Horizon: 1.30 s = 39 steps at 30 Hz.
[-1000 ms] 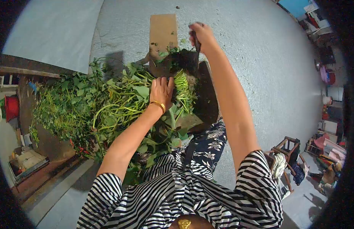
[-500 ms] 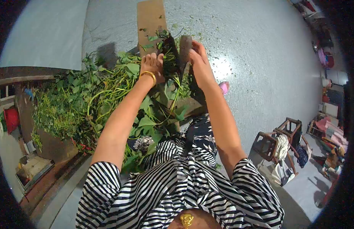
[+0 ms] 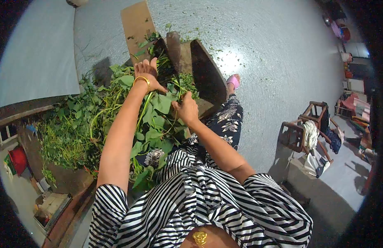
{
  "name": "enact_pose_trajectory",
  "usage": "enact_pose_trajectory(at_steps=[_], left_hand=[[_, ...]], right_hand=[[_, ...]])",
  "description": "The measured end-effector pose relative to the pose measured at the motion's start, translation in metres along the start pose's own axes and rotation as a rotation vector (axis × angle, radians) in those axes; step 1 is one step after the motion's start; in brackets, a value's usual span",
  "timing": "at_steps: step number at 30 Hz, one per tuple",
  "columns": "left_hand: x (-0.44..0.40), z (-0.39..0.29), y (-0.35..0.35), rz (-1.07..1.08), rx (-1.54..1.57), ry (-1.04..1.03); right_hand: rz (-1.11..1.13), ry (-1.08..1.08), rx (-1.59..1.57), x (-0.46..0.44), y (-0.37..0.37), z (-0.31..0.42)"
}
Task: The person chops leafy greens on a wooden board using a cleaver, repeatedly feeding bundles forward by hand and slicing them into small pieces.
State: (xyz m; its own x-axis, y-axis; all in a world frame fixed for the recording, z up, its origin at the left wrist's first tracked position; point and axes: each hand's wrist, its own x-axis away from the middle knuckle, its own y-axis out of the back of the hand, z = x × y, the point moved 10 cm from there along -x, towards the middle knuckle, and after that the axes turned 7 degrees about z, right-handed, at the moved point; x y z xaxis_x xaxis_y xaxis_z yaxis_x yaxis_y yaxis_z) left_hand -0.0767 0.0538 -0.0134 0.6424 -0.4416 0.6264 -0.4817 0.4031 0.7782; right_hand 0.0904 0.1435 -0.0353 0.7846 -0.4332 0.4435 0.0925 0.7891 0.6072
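Observation:
My left hand (image 3: 146, 76), with a gold bangle at the wrist, rests on a bunch of leafy green vines (image 3: 160, 103), its fingers stretched out and the thumb spread away. My right hand (image 3: 187, 109) is closed at the near side of the bunch, seemingly pinching a leafy stem; its fingertips are partly hidden. Just beyond both hands stands the wooden handle (image 3: 173, 51) of a cutter, untouched. Its dark blade is largely hidden among the greens. Chopped green bits (image 3: 188, 84) lie beside it, near a dark wooden piece (image 3: 212, 70).
A large heap of vines (image 3: 75, 124) covers the left side. A brown board (image 3: 137, 25) extends away past the cutter, with scraps on it. More scraps dot the grey floor (image 3: 265, 74). My pink-shod foot (image 3: 233, 81) is at the right, and wooden stools (image 3: 294, 136) stand farther right.
My right hand has let go of the cutter's handle and come down toward me to the vines. My left hand's thumb has spread out. The view has shifted slightly.

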Motion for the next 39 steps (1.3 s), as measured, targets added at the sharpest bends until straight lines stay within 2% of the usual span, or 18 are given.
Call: enact_pose_trajectory(at_steps=[6,8,9,12,15,17,19,20,21,23,25,27,29,31,33,36,37,39], left_hand=[[0.002,0.001,0.002,0.016,0.022,0.005],[0.002,0.000,0.002,0.021,0.013,0.007],[0.002,0.000,0.002,0.006,0.026,0.010],[0.011,-0.003,0.010,0.040,0.030,0.030],[0.014,-0.005,0.008,0.028,0.005,0.089],[0.009,-0.003,0.005,-0.169,0.069,0.094],[0.008,-0.004,0.008,-0.141,0.056,0.093],[0.007,-0.003,0.004,-0.100,0.045,0.090],[0.001,-0.001,-0.004,-0.296,0.060,0.025],[0.006,-0.001,0.003,-0.315,0.129,-0.011],[0.015,-0.003,0.011,-0.363,0.093,-0.026],[0.013,-0.001,0.012,-0.334,0.070,0.025],[0.010,0.001,0.012,-0.204,0.091,0.064],[0.009,0.002,0.012,-0.221,0.070,0.084],[0.010,0.000,0.008,-0.186,0.062,0.076],[0.011,0.001,0.012,-0.206,0.093,0.075],[0.011,0.001,0.010,-0.209,0.095,0.078],[0.013,0.001,0.015,-0.315,0.103,0.086]], right_hand=[[0.016,0.047,0.142,0.006,-0.011,0.003],[0.038,0.185,0.260,0.018,-0.025,0.022],[0.051,0.226,0.175,0.019,-0.038,0.034],[0.265,0.178,0.088,0.015,-0.081,0.076],[0.312,0.175,-0.057,0.011,-0.100,0.084],[0.632,0.426,-0.168,0.041,-0.111,0.090],[0.634,0.818,0.200,0.076,-0.056,0.121],[0.376,0.875,0.145,0.068,-0.007,0.141],[0.121,0.918,0.083,0.061,0.042,0.160],[-0.377,0.870,-0.023,0.039,0.136,0.187],[-0.556,0.827,-0.140,0.003,0.166,0.199],[-0.092,0.712,-0.266,-0.078,0.119,0.195],[0.273,0.398,-0.485,-0.120,0.091,0.197],[0.157,0.397,-0.417,-0.164,0.105,0.214],[0.301,0.260,-0.784,-0.192,0.097,0.226],[0.280,0.224,-0.841,-0.198,0.094,0.235],[0.343,0.269,-0.819,-0.179,0.094,0.235],[0.185,0.400,-0.732,-0.131,0.100,0.205]])
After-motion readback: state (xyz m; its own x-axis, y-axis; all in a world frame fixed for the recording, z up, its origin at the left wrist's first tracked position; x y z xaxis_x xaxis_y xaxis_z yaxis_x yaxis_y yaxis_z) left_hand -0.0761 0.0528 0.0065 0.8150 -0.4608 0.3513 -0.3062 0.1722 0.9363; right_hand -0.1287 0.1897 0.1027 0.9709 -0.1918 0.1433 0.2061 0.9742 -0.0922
